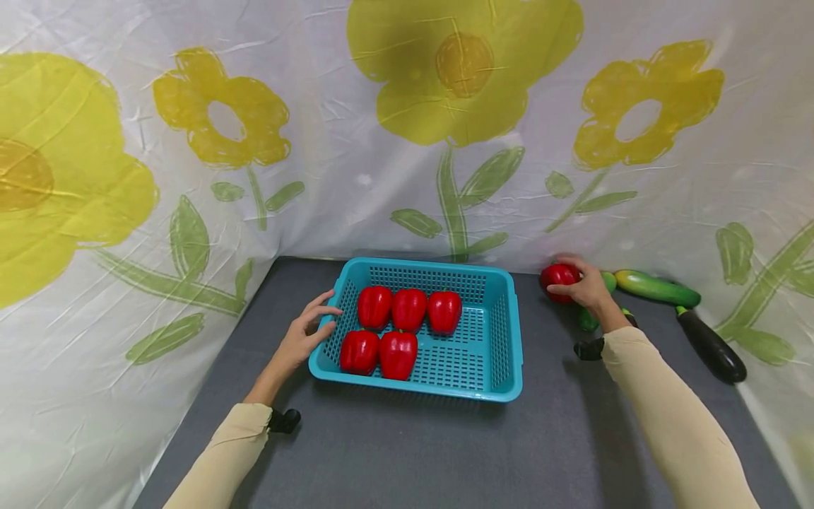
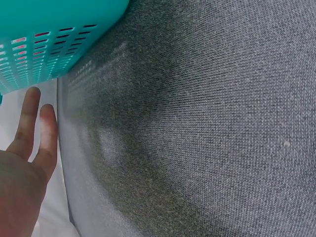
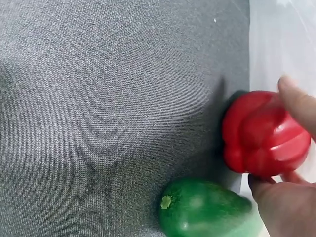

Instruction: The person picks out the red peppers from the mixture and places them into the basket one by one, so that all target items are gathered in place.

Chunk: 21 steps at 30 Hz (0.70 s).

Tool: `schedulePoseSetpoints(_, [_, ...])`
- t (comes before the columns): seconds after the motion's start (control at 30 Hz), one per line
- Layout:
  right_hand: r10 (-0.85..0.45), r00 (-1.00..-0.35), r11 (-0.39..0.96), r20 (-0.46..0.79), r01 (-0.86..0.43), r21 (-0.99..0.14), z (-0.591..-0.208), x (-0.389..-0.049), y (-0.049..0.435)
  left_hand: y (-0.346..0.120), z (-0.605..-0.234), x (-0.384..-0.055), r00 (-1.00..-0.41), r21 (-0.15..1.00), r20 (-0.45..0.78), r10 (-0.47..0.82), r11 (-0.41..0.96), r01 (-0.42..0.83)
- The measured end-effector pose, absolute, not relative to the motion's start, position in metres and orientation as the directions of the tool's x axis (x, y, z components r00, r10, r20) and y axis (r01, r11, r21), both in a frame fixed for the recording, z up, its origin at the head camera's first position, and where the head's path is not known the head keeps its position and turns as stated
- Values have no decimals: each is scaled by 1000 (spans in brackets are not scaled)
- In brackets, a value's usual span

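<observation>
A blue plastic basket with perforated walls stands mid-table, and several red bell peppers lie in its left and middle part. At the basket's left rim is my left hand, fingers spread and loosely bent; the left wrist view shows two fingers close to the basket wall, and contact cannot be told. On the far right of the table, my right hand grips another red bell pepper between thumb and fingers. In the right wrist view that bell pepper is beside a green vegetable.
Right of my right hand lie a yellow-green cucumber-like vegetable and a dark eggplant. Other green vegetables are partly hidden under the right hand. A white flowered cloth hangs behind the dark grey table.
</observation>
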State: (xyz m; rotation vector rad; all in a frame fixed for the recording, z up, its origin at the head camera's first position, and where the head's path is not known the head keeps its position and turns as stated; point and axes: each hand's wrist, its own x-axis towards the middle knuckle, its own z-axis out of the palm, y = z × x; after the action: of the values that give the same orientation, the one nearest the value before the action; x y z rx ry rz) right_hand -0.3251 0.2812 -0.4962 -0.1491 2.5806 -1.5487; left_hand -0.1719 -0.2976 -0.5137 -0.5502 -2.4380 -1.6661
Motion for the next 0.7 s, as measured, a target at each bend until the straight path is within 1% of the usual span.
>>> schedulePoseSetpoints(0.3, [-96, -994, 491, -48, -5, -871, -497, -323, 283, -298, -516, -172, -917, 868, 326, 230, 312, 387])
schedulePoseSetpoints(0.5, [-102, -993, 456, -51, -1, -890, -494, -318, 284, -297, -516, -171, -913, 860, 335, 232, 322, 397])
schedulePoseSetpoints(0.7, [-111, -993, 470, -41, -16, -883, -490, -315, 284, -298, -515, -172, -915, 859, 335, 227, 325, 395])
